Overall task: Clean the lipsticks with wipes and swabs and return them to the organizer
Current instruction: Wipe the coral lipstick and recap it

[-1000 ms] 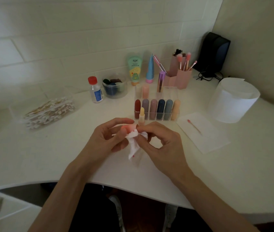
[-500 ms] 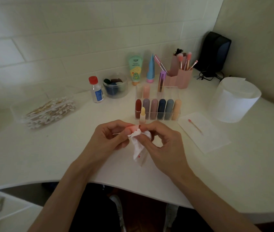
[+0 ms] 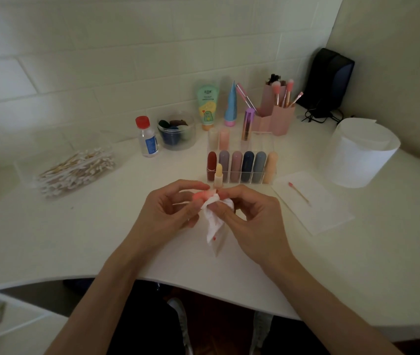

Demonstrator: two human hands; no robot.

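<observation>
Left hand (image 3: 162, 213) pinches what looks like a coral lipstick (image 3: 202, 194); right hand (image 3: 252, 221) presses a white wipe (image 3: 212, 213) round it, above the table's (image 3: 50, 239) front edge.

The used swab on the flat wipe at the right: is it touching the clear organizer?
Apart. In the head view the used swab lies on the flat wipe, with a bare strip of wipe between its red tip and the organizer.
</observation>
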